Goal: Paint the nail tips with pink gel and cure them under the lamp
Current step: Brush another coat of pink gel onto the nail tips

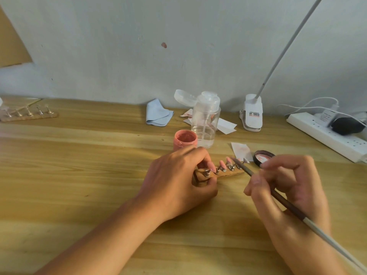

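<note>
Our left hand [178, 181] gripped the holder [236, 173] by its end, judged light and slippery; our right hand [288, 185] pinched the slim brush [246, 169] beside the fragile nail tips [222, 163].

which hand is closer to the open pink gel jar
Left. The left hand sits just in front of the jar; the right hand is well off to its right.

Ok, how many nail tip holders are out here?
2. One holder is in the middle, gripped by the left hand; a second holder lies far left at the back. None seems hidden.
</note>
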